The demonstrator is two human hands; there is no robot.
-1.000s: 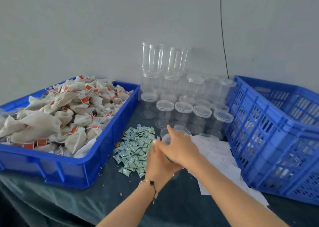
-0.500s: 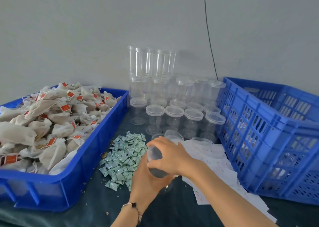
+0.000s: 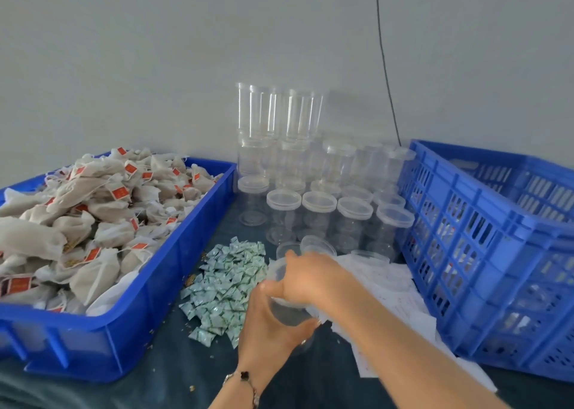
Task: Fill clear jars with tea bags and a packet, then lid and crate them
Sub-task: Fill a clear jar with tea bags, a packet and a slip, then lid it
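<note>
Both hands hold one clear empty jar low over the dark table, in front of the packet pile. My left hand grips its body from below. My right hand curls over its lid from above. A heap of small green-white packets lies just left of the hands. Beige tea bags with orange tags fill the blue tray on the left. A blue slatted crate stands on the right.
Several lidded clear jars crowd the back of the table, some stacked against the grey wall. Loose lids lie just beyond my hands. White paper sheets spread under my right forearm. A black cable hangs down the wall.
The view has tilted down and the jar in my hands has come lower and nearer to me. My right hand stays on top of the jar, my left hand around its body.
</note>
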